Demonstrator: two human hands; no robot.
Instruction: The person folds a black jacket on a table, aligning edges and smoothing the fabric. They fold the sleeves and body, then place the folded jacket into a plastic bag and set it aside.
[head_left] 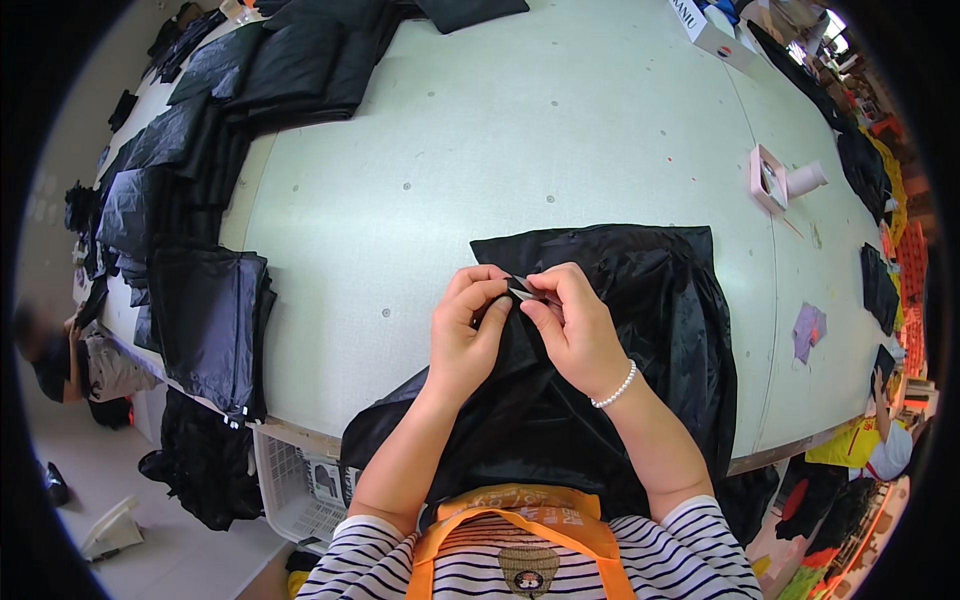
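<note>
Fingers of two hands, left hand [465, 335], right hand [575, 330], pinched shut on one black garment [660, 300]

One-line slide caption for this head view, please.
Both hands, left hand and right hand, pinch a small strip on black fabric on a pale green table.

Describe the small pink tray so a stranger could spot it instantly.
Start at the big pale green table and go to its right side, beyond the black garment that both hands work on. The pink tray lies there beside a white roll. It is the only pink, rectangular, rimmed thing among black fabric.
</note>
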